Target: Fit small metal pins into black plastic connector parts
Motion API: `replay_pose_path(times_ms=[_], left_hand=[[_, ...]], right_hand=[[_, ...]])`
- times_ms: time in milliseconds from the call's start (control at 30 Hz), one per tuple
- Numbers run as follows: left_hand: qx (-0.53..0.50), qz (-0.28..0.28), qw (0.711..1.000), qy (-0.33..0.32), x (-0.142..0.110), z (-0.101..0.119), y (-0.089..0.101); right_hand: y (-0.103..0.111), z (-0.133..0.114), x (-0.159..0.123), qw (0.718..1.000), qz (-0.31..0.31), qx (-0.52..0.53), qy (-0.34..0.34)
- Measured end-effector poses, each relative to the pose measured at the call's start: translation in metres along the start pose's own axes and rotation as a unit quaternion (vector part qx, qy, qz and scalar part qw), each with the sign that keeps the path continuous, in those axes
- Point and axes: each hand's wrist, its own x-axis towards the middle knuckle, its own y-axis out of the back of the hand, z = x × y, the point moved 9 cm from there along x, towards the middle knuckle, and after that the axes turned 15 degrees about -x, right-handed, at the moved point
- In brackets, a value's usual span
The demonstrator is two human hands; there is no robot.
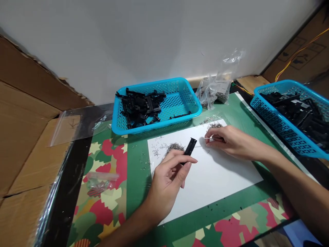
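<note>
Between the thumb and fingers of my left hand [167, 180] is a narrow black plastic part [190, 146], tilted up over a white sheet of paper [205, 185]. My right hand [228, 140] pinches a thin metal tool [214, 138], perhaps tweezers, its tip pointing left towards the black part but apart from it. A pile of small metal springs or bent wires [174, 148] lies behind my left hand. Another small metal pile [215, 126] sits just beyond my right fingers. Whether the tool's tip carries a piece is too small to tell.
A blue basket [156, 129] with black plastic parts stands at the back. A second blue basket [293, 128], full of black parts, is at the right. Clear bags of metal pieces [221, 91] stand between them. Cardboard [28, 130] borders the left; a small plastic bag [102, 181] lies nearby.
</note>
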Motion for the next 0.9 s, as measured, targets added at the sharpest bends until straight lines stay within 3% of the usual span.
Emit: replay_pose_path(times_ms=[100,200,367,467,533,900], left_hand=[[-0.006,0.000,1.000,0.001,0.000,-0.001,0.000],[-0.013,-0.002,1.000,0.000,-0.001,0.000,-0.001],[-0.033,0.000,0.999,0.005,-0.003,0.001,-0.003],[-0.032,0.004,0.999,-0.003,-0.002,0.001,-0.003],[-0.027,0.008,1.000,-0.011,-0.002,0.002,-0.002],[-0.041,0.016,0.999,-0.026,-0.003,0.001,0.002]], right_hand=[[0.004,0.002,-0.002,0.999,0.013,0.041,-0.003],[0.006,0.000,-0.004,0.980,0.031,0.194,0.002],[-0.012,-0.021,-0.005,0.891,0.078,0.448,-0.015],[-0.034,-0.044,-0.007,0.834,0.089,0.545,-0.012],[-0.046,-0.055,-0.009,0.812,0.094,0.576,-0.013],[-0.063,-0.059,-0.007,0.824,0.113,0.553,-0.047]])
